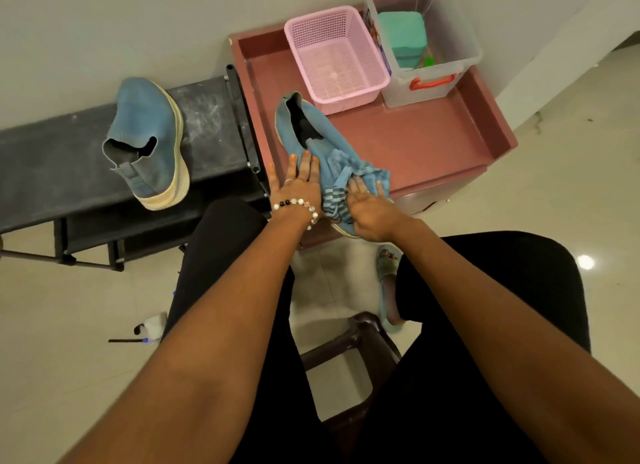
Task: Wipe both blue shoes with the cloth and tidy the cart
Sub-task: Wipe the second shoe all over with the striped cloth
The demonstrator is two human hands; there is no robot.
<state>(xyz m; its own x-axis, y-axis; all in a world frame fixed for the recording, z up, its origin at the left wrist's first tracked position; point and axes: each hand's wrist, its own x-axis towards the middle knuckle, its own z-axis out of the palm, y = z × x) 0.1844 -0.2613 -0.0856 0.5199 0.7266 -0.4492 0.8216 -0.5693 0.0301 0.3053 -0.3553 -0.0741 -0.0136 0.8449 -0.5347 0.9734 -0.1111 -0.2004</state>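
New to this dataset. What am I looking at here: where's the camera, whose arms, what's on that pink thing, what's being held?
There is no robot here: one wide-angle camera sits on a person's head and looks down, so the two bare arms are the wearer's own, above their black-clad legs.

The left hand, with a bead bracelet at the wrist, lies with straight fingers against the blue fabric slip-on shoe on the dusty-pink plastic cart tray. The right hand presses a blue striped cloth onto that shoe's front.

Also on the tray are a pink perforated plastic basket, which looks empty, and a clear plastic storage box with a teal block inside.

The second blue slip-on shoe rests on the black shoe rack to the left.
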